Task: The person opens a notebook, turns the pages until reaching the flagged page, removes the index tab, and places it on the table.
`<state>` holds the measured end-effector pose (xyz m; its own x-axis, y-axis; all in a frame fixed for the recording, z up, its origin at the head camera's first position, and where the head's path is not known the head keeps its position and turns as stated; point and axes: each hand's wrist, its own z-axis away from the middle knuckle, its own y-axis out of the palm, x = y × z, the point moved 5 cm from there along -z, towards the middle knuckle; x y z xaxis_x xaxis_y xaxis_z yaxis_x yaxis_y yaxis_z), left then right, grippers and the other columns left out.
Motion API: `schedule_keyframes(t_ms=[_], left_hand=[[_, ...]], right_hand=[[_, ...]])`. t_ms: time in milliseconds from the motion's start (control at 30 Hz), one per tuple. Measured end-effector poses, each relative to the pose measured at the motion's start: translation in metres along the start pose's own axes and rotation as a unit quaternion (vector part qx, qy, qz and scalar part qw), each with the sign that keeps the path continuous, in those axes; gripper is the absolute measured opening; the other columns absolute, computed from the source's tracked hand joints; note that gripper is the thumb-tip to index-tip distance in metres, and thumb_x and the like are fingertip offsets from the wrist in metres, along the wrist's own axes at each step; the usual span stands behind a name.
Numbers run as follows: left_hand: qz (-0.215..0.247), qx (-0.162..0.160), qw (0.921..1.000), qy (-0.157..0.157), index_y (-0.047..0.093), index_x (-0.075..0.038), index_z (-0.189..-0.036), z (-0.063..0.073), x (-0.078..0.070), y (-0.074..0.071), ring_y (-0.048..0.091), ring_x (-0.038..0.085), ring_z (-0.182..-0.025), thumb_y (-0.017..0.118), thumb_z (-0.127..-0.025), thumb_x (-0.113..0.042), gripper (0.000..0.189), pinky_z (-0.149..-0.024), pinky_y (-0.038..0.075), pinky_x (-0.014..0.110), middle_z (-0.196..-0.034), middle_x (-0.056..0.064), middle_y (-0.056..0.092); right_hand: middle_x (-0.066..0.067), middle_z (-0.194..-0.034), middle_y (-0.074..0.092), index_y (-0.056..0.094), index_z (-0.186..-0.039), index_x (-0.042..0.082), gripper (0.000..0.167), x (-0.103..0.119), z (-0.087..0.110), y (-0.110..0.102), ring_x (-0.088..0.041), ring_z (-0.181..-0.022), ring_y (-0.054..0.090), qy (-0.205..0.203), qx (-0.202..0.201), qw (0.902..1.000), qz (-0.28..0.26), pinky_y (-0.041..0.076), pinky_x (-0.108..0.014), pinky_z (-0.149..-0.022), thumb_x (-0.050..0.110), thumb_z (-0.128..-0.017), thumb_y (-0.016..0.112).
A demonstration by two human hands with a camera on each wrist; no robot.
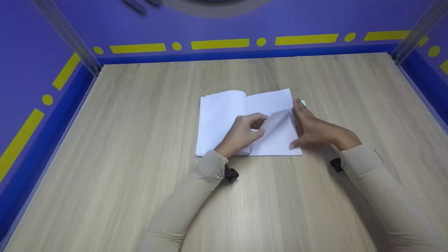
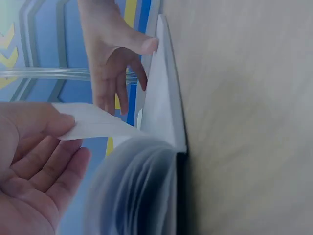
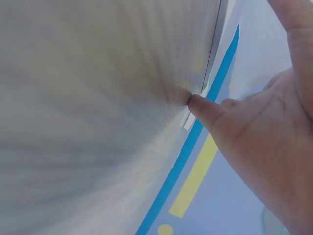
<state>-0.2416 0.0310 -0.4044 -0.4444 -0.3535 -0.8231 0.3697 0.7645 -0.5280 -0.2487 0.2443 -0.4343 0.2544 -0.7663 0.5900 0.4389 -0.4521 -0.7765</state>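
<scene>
An open notebook [image 1: 218, 115] with lined white pages lies on the table. My left hand [image 1: 241, 132] is over its middle and pinches the edge of one leaf [image 1: 275, 120], which is lifted and slants up off the right-hand side. In the left wrist view, thumb and finger grip this leaf [image 2: 93, 120], while a thick curved stack of pages [image 2: 139, 191] stands below. My right hand [image 1: 313, 129] is at the notebook's right edge, its thumb on the page near the lower corner and its other fingers extended along the edge.
A small pale green-white piece [image 1: 303, 103] lies just beyond my right fingertips. The wood-grain table [image 1: 122, 140] surrounds the notebook, bounded by blue panels [image 1: 224, 29] with yellow marks at the back and sides.
</scene>
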Motion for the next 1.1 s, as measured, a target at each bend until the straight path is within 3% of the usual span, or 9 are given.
schedule_keyframes(t_ms=[200, 367, 467, 667, 900, 1100], left_hand=[[0.043, -0.073, 0.9958, -0.033, 0.063, -0.005, -0.123, 0.0, 0.005, -0.026, 0.064, 0.015, -0.094, 0.066, -0.084, 0.0, 0.04, -0.086, 0.052, 0.02, -0.108, 0.01, 0.068], [0.066, -0.117, 0.989, -0.062, 0.063, -0.01, -0.125, 0.002, 0.011, -0.046, 0.055, 0.009, -0.082, 0.068, -0.082, -0.002, 0.045, -0.076, 0.048, 0.018, -0.117, 0.007, 0.067], [0.083, -0.128, 0.9857, -0.07, 0.063, -0.01, -0.125, 0.004, 0.015, -0.054, 0.056, 0.009, -0.081, 0.068, -0.082, -0.002, 0.044, -0.07, 0.046, 0.019, -0.114, 0.007, 0.069], [0.096, -0.146, 0.9813, -0.082, 0.064, -0.008, -0.123, 0.01, 0.022, -0.068, 0.061, 0.012, -0.093, 0.071, -0.083, -0.006, 0.042, -0.081, 0.048, 0.019, -0.102, 0.008, 0.068], [0.096, -0.163, 0.9778, -0.091, 0.069, -0.006, -0.116, 0.02, 0.032, -0.084, 0.062, 0.011, -0.082, 0.07, -0.086, -0.009, 0.03, -0.074, 0.049, 0.018, -0.093, 0.009, 0.069], [0.095, -0.171, 0.9752, -0.104, 0.069, -0.005, -0.114, 0.029, 0.045, -0.095, 0.062, 0.008, -0.077, 0.071, -0.084, -0.008, 0.03, -0.073, 0.05, 0.018, -0.087, 0.01, 0.069]], right_hand=[[-0.017, -0.157, -0.027, -0.022, -0.15, 0.006, 0.14, -0.001, 0.001, 0.0, -0.034, -0.146, -0.02, -0.001, 0.003, 1.0, 0.0, 0.002, -0.057, -0.118, 0.041, -0.067, 0.086], [-0.016, -0.158, -0.025, -0.021, -0.15, 0.006, 0.138, 0.001, 0.002, 0.0, -0.034, -0.147, -0.018, -0.003, 0.009, 1.0, 0.003, 0.003, -0.057, -0.118, 0.042, -0.068, 0.084], [-0.014, -0.159, -0.022, -0.019, -0.151, 0.007, 0.136, 0.001, 0.001, 0.001, -0.033, -0.148, -0.015, -0.006, 0.009, 0.9999, 0.007, 0.005, -0.056, -0.118, 0.043, -0.069, 0.084], [-0.004, -0.161, -0.018, -0.017, -0.152, 0.017, 0.131, 0.002, 0.0, 0.003, -0.028, -0.15, -0.009, -0.027, 0.012, 0.9993, 0.022, 0.008, -0.052, -0.12, 0.046, -0.071, 0.081], [0.001, -0.163, -0.009, -0.007, -0.155, 0.023, 0.115, 0.002, 0.002, 0.005, -0.025, -0.15, -0.003, -0.035, 0.019, 0.9985, 0.039, 0.012, -0.049, -0.12, 0.048, -0.078, 0.075], [0.0, -0.163, -0.006, -0.004, -0.155, 0.022, 0.112, 0.003, 0.002, 0.005, -0.025, -0.151, -0.002, -0.036, 0.026, 0.998, 0.045, 0.012, -0.049, -0.12, 0.049, -0.079, 0.073]])
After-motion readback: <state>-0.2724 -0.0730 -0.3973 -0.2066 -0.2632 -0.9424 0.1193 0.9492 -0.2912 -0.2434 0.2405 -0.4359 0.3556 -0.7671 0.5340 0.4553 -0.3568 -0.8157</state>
